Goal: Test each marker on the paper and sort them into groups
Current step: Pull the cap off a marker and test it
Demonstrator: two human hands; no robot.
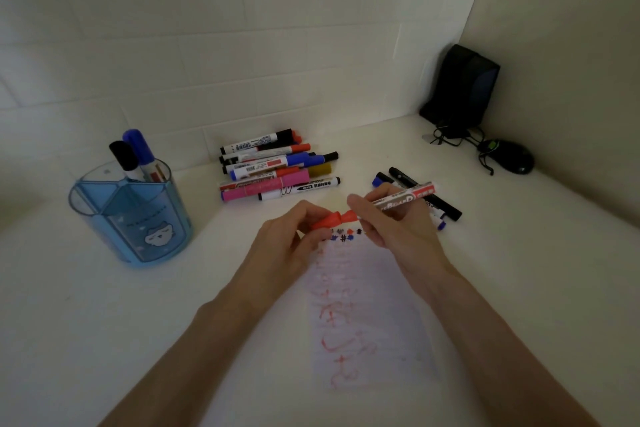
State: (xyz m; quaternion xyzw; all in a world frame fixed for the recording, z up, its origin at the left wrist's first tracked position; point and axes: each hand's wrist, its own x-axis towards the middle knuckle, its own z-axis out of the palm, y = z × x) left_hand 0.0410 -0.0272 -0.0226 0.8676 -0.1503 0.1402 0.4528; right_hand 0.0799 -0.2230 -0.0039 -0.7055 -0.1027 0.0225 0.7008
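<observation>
My right hand (391,222) grips a red whiteboard marker (401,198) by its white barrel, held just above the top of the paper (367,315). My left hand (287,239) pinches its red cap (327,221) at the marker's tip end; cap and marker meet between my hands. The paper carries red scribbles and a row of small dark, blue and red test marks at its top edge. A pile of several markers (273,166) lies behind the paper. Three markers (426,198) lie to the right, partly hidden by my right hand.
A blue translucent pen holder (131,215) with a black and a blue marker stands at the left. A black speaker (460,87) and a black mouse (509,156) with cables sit in the right back corner. Tiled wall runs behind.
</observation>
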